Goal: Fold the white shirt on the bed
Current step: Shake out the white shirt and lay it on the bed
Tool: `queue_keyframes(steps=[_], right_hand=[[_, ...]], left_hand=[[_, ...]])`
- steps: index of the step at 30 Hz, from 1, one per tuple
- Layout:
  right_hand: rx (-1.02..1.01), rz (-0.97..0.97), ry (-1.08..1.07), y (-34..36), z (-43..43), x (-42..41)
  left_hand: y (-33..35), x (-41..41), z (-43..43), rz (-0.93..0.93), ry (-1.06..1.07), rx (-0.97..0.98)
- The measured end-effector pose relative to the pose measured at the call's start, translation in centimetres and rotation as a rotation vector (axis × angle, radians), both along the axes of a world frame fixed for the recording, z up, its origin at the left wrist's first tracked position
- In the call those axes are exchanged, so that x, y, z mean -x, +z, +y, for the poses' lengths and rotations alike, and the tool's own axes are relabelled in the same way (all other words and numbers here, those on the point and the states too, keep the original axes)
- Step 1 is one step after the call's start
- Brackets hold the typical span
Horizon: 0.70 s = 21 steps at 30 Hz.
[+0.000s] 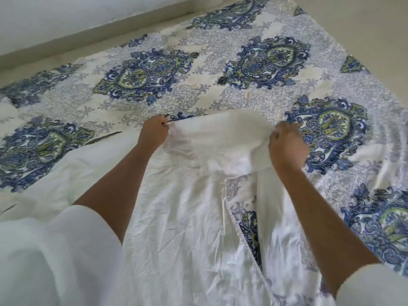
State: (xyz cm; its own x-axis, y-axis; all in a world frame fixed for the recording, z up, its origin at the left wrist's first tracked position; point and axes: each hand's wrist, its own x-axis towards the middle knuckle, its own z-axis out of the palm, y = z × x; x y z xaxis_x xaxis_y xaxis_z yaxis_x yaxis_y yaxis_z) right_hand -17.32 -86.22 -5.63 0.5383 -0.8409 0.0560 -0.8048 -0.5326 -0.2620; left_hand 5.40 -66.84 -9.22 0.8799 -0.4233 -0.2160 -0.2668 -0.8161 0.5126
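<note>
From the head view, the white shirt (187, 217) lies spread on the bed (254, 62), over a bedsheet (154, 69) printed with blue and green medallions. Both hands grip its far edge — the left hand (154, 133) pinches the fabric at one corner, the right hand (287, 144) has its fingers curled round a bunched fold. Between them the cloth rises in a raised hump. A slit near the right forearm shows the sheet beneath.

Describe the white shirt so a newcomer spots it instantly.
A bed sheet printed with blue-green medallions fills the view. On its near half lies the white shirt, far edge gripped by the left hand and right hand. Unlike the bed sheet, it is plain, wrinkled white cloth.
</note>
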Motion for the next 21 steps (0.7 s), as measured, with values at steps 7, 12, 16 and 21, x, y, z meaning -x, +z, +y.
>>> queue_keyframes(steps=[7, 12, 16, 21], right_hand=[[0.044, 0.021, 0.169, -1.4, 1.4, -2.1], [-0.223, 0.094, 0.765, -5.1, 13.8, 0.8], [-0.117, 0.222, 0.671, -8.6, 15.7, 3.3], [-0.079, 0.078, 0.39, -7.7, 18.6, 1.6]], left_hand=[[-0.1, 3.6, 1.3, 0.084, -0.082, 0.228], [-3.4, 11.6, 4.3, -0.067, -0.354, 0.069], [-5.8, 13.4, 9.5, -0.235, -0.327, -0.304], [-5.4, 15.2, 13.4, -0.241, -0.197, -0.346]])
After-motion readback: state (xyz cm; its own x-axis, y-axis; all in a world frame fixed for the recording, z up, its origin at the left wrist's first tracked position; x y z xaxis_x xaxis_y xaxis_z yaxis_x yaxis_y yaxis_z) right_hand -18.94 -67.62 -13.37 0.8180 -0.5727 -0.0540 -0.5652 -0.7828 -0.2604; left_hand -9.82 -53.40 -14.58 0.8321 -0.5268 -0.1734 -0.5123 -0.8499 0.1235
